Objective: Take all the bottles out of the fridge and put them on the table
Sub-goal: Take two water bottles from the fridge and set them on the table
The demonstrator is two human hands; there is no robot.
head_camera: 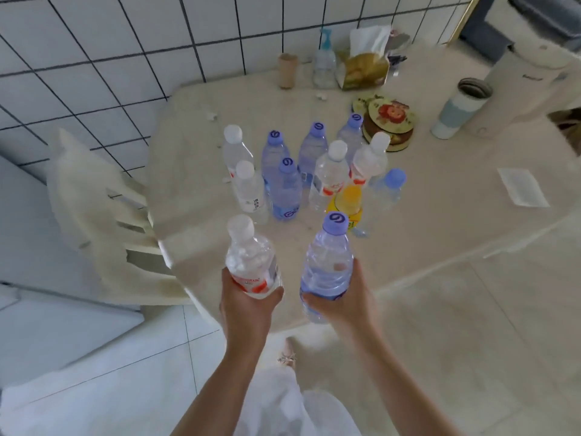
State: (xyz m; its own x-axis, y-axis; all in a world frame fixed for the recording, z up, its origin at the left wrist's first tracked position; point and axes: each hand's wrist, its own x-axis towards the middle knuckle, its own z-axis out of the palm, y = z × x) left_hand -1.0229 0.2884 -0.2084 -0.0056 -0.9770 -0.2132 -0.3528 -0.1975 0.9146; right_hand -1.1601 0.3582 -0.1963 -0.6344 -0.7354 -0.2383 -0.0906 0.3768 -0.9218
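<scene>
My left hand [248, 305] grips a clear bottle with a white cap and red label [250, 256] from below, upright over the table's near corner. Beside it, a blue-tinted bottle with a purple cap [328, 265] stands upright in the grip of my right hand [344, 298]. On the cream table [424, 215] stands a cluster of several bottles [309, 171]: clear ones with white caps, blue ones with purple caps, and a yellow bottle [347, 199]. The fridge is not in view.
A white chair [103, 215] stands at the table's left edge by the tiled wall. Farther back sit a round floral tin [388, 121], a tissue pack [361, 66], a cardboard tube [287, 69], a pump bottle [323, 62] and a tumbler [460, 107]. A paper slip [522, 187] lies right.
</scene>
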